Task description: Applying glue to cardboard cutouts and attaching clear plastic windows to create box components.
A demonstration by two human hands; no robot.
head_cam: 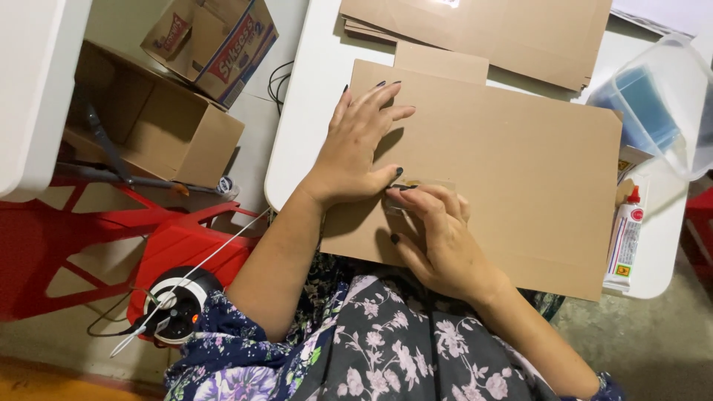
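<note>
The white counter (312, 89) fills the upper middle of my view, its rounded corner near my left forearm. On it, straight ahead of me, lies the big flat cardboard sheet (512, 171), its near edge hanging over the counter towards my lap. At twelve o'clock beyond it sits a stack of flattened cardboard (512, 33), partly tucked under the sheet's far edge. At two o'clock a clear plastic tub (668, 104) with something blue inside stands at the counter's edge. Off the counter, at ten o'clock on the floor, an open cardboard box (163, 130) stands beside a red plastic stool (186, 241), with a smaller printed box (215, 44) behind it.

My left hand (356, 148) lies flat on the sheet, fingers spread and pointing to one o'clock, thumb stretched towards my other hand. My right hand (438, 238) sits just below it at six o'clock, fingers curled and thumb and forefinger pinched on a strip of clear tape (423, 184) pressed against the sheet; the two thumbs almost meet there. At three o'clock a white glue tube (624, 241) with a red cap lies on the counter just past the sheet's right edge.
</note>
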